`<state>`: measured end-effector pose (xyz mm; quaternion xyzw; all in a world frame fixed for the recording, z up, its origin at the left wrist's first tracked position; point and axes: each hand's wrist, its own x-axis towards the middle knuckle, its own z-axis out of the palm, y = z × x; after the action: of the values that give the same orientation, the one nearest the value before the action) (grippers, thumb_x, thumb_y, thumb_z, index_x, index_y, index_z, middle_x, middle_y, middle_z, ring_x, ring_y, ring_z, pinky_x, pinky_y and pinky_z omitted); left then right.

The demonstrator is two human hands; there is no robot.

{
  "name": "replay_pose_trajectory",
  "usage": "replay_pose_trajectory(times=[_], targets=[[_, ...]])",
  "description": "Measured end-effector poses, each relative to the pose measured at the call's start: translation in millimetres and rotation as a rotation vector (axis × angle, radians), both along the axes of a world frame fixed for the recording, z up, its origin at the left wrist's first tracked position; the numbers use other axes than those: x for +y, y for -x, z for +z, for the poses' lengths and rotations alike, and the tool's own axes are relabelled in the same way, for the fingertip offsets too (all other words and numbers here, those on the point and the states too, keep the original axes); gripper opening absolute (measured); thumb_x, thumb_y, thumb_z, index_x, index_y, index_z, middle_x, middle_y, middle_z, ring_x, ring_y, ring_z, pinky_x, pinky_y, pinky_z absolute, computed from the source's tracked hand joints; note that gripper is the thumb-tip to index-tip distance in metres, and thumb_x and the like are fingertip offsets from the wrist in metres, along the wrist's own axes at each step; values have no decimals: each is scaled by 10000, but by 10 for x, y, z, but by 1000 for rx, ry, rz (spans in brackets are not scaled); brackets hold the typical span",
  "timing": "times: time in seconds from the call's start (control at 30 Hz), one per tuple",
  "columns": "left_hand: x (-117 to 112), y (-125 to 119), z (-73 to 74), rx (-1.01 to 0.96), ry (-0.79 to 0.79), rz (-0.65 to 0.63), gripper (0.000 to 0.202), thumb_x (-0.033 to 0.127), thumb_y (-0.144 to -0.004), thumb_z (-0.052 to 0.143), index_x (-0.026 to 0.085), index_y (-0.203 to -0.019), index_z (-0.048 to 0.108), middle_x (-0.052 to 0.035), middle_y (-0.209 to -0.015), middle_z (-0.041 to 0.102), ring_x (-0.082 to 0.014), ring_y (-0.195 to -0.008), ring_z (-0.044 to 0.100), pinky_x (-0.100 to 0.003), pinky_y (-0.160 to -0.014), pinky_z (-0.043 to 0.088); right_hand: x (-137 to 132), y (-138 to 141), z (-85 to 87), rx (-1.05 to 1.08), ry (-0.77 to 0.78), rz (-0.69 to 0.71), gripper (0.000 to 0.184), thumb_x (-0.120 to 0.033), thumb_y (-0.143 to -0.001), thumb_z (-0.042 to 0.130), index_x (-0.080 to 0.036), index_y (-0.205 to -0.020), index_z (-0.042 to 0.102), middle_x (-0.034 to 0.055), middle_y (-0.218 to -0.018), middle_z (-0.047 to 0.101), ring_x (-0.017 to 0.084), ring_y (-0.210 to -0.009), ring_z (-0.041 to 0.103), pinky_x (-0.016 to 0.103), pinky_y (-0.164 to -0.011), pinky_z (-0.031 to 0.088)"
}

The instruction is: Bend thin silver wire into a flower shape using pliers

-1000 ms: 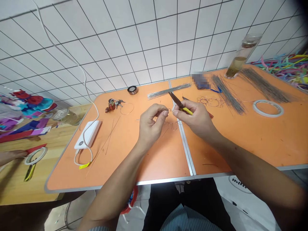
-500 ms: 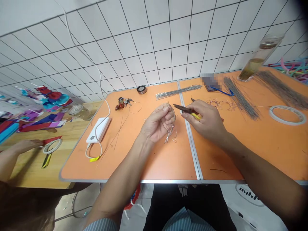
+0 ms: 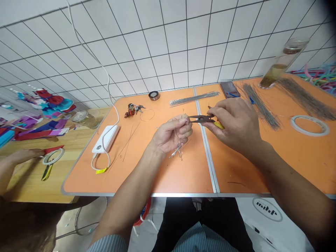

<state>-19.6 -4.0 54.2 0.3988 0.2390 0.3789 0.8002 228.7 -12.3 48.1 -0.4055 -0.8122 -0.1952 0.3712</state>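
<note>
Pinched in my left hand [image 3: 173, 131] is a small bent-wire piece [image 3: 177, 149], its silvery twisted end hanging below the fingers over the orange table. My right hand [image 3: 233, 122] is closed round a pair of pliers [image 3: 203, 119] with yellow handles and dark long jaws. The jaw tips reach the wire at my left thumb and fingertip; whether they grip it is too small to tell. Behind my right hand lies a bundle of thin grey wires [image 3: 262, 108], and farther back a bundle of straight silvery wires [image 3: 194, 99].
Keys [image 3: 135, 109], a brown tape roll [image 3: 154, 95] and a white power bank [image 3: 106, 139] with a cable lie left. On the right are a white tape roll [image 3: 309, 125], a phone [image 3: 229, 90] and a leaning glass bottle [image 3: 283, 63]. Another person's hand [image 3: 28, 154] works at the wooden table.
The pliers have moved from slightly apart, angled above, to level with their tips at the wire in my left hand. The wire's hanging end has swung left.
</note>
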Motion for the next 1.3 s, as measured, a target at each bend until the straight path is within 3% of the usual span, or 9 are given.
replay_pose_trajectory(times=[0.13,0.23,0.4,0.57,0.8,1.0,1.3], targets=[[30,28,-1,19,-10,-15,394,325,-750,979,183,-786,613,49,-644,406,-65,-518,381,-157,-396,365,-75,-148,179,-135,-104,34,214,-477,-1033,764,-268,-1066,732,122,-1068,767,336,-957,662,495,-805,413],[30,17,-4,36,-33,-11,371,330,-749,986,177,-802,651,50,-621,454,-64,-505,404,-161,-404,382,-128,-239,338,-287,-149,4,275,-551,-1040,736,-280,-1091,724,133,-1119,780,354,-1000,669,516,-820,420],[1,-14,12,31,-69,-6,341,326,-754,976,184,-819,674,48,-617,494,-71,-500,428,-173,-400,385,-200,-262,612,-392,-16,-49,361,-668,-1051,661,-311,-1075,709,127,-1175,794,371,-1095,678,555,-896,439],[-20,-15,36,27,-61,-22,320,289,-767,959,188,-823,660,52,-611,493,-70,-491,428,-172,-399,380,-259,-180,799,-371,60,-63,327,-652,-1041,691,-332,-1100,718,106,-1148,788,355,-1107,683,552,-893,458],[-44,-12,70,-1,-50,-23,313,252,-775,946,185,-813,643,51,-608,501,-59,-480,409,-162,-400,368,-280,-124,926,-331,153,6,183,-524,-1073,696,-345,-1074,736,80,-1122,779,315,-1090,691,559,-938,465],[-48,-10,70,-33,-70,-32,305,247,-789,928,183,-803,630,54,-606,483,-58,-484,403,-163,-402,355,-300,-141,967,-421,96,-21,156,-489,-1098,660,-364,-1166,726,74,-1159,779,320,-1115,688,568,-983,473],[-51,-5,93,-59,-72,-39,190,189,-817,852,177,-827,663,49,-600,492,-64,-476,399,-171,-393,362,-369,-47,1056,-301,248,-16,192,-481,-1103,639,-337,-1005,717,77,-1018,722,304,-1045,656,536,-935,467]])
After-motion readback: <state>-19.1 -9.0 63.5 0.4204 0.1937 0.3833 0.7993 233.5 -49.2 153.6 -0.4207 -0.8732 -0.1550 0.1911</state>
